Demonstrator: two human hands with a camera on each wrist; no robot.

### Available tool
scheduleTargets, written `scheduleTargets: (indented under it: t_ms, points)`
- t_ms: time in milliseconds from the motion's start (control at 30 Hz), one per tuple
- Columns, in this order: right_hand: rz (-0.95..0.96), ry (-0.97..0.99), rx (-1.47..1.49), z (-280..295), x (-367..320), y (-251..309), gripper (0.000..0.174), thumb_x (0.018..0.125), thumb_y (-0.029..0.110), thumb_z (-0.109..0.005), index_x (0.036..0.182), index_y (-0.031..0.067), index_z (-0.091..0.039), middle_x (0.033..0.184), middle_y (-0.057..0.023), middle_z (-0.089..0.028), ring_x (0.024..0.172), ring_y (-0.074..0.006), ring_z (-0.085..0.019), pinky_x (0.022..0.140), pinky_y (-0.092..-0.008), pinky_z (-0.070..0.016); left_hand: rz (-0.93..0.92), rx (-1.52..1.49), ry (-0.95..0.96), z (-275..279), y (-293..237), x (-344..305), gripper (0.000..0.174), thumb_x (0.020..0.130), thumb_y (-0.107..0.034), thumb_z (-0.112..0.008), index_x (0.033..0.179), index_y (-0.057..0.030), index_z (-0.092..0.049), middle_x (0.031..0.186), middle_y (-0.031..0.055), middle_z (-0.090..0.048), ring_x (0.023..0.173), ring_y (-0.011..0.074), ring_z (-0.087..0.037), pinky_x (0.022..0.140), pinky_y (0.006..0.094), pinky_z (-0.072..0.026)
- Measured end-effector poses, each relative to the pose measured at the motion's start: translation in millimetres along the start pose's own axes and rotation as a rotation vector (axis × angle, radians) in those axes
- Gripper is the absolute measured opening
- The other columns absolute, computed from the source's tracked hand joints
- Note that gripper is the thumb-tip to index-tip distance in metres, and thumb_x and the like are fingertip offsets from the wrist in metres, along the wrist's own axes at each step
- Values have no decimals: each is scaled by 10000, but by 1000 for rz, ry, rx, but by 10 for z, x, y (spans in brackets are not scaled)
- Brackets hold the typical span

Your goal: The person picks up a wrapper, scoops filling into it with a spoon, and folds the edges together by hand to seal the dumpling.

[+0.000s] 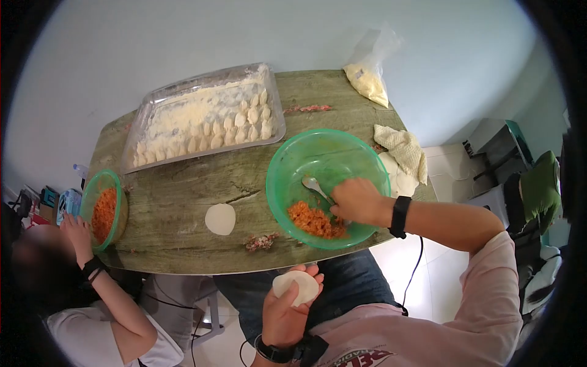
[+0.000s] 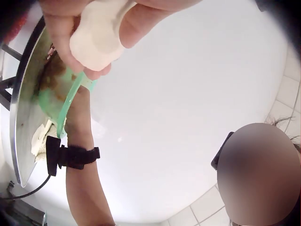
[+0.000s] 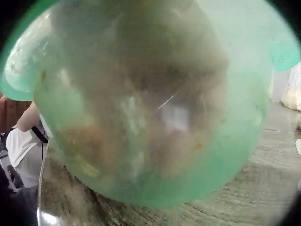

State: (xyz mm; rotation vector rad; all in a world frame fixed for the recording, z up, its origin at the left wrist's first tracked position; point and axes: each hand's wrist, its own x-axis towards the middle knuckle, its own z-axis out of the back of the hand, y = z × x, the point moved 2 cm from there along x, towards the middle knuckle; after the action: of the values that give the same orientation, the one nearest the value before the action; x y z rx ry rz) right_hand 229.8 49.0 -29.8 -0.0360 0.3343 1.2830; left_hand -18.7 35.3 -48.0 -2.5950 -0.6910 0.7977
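My left hand [image 1: 287, 312] holds a round white dumpling wrapper [image 1: 296, 287] in front of the table edge, thumb across it and fingers underneath. In the left wrist view the wrapper [image 2: 98, 40] sags between thumb and fingers. My right hand [image 1: 359, 203] reaches into a large green bowl [image 1: 330, 139] and grips a metal spoon [image 1: 315, 186]. Orange-brown minced filling [image 1: 315, 221] lies low in the bowl, just below the hand. Through the bowl's wall [image 3: 244, 155], the right wrist view shows only a blurred shape of this hand.
Another wrapper [image 1: 220, 219] lies on the table left of the bowl. A clear tray [image 1: 278, 125] of flour and several dumplings stands behind. At left, another person's hand [image 1: 76, 235] touches a smaller filling bowl [image 1: 110, 176]. A cloth [image 1: 403, 150] and a bag [image 1: 370, 82] sit at right.
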Motion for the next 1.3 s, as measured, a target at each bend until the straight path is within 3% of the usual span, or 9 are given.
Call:
scheduleTargets:
  t_ms: [300, 500, 667, 767, 900, 1000, 1067, 1300]
  points:
    - [-42, -58, -118, -19, 92, 107, 163, 681, 160, -607, 719, 13, -668, 683, -191, -633, 667, -348, -640, 608, -431, -510, 6, -25, -10, 100, -19, -40, 330, 916, -129, -484, 1220, -3, -457, 1194, 179, -546, 1075, 284, -562, 924, 410, -466]
    - [-87, -192, -121, 3, 97, -100, 161, 726, 170, -559, 725, 22, -621, 673, -177, -606, 649, -358, -608, 600, -438, -483, 29, -21, 12, 114, 26, -22, 323, 921, -125, -471, 1221, -6, -454, 1213, 175, -532, 1089, 278, -552, 929, 399, -463]
    - [42, -389, 124, 287, -142, -310, 131, 788, 147, -522, 752, 26, -558, 683, -174, -596, 670, -377, -589, 600, -466, -464, 32, 35, 43, 19, 62, 70, 326, 919, -120, -475, 1221, 1, -457, 1242, 179, -507, 1116, 280, -534, 935, 396, -458]
    - [49, -466, 62, 344, -294, -448, 104, 794, 121, -515, 753, 39, -563, 719, -149, -602, 691, -357, -587, 603, -454, -459, 14, 62, 49, -78, 112, 195, 336, 914, -113, -483, 1225, 11, -462, 1242, 171, -504, 1130, 284, -525, 940, 394, -454]
    - [115, -409, -26, 351, -521, -509, 68, 786, 88, -517, 758, 40, -556, 742, -136, -605, 700, -341, -587, 601, -440, -456, 40, 43, 90, -167, 150, 331, 351, 905, -105, -495, 1230, 25, -462, 1210, 155, -525, 1137, 291, -520, 947, 403, -445]
    - [193, -344, 103, 389, -651, -488, 44, 766, 70, -545, 757, 31, -563, 741, -123, -602, 702, -324, -589, 609, -420, -457, 58, 56, 106, -243, 173, 366, 361, 904, -102, -497, 1230, 46, -454, 1161, 156, -550, 1126, 286, -528, 950, 399, -441]
    - [231, -287, 276, 378, -680, -504, 67, 756, 45, -611, 813, 10, -612, 748, -114, -610, 704, -298, -594, 629, -363, -465, 67, 71, 101, -292, 203, 373, 367, 904, -100, -497, 1230, 63, -449, 1122, 161, -569, 1115, 276, -535, 951, 391, -440]
    - [208, -224, 486, 315, -681, -570, 83, 735, 9, -622, 816, -6, -631, 771, -118, -628, 712, -276, -608, 648, -335, -470, 15, 143, 39, -334, 274, 321, 414, 898, -121, -502, 1257, 65, -414, 1145, 167, -547, 1106, 299, -537, 945, 394, -438]
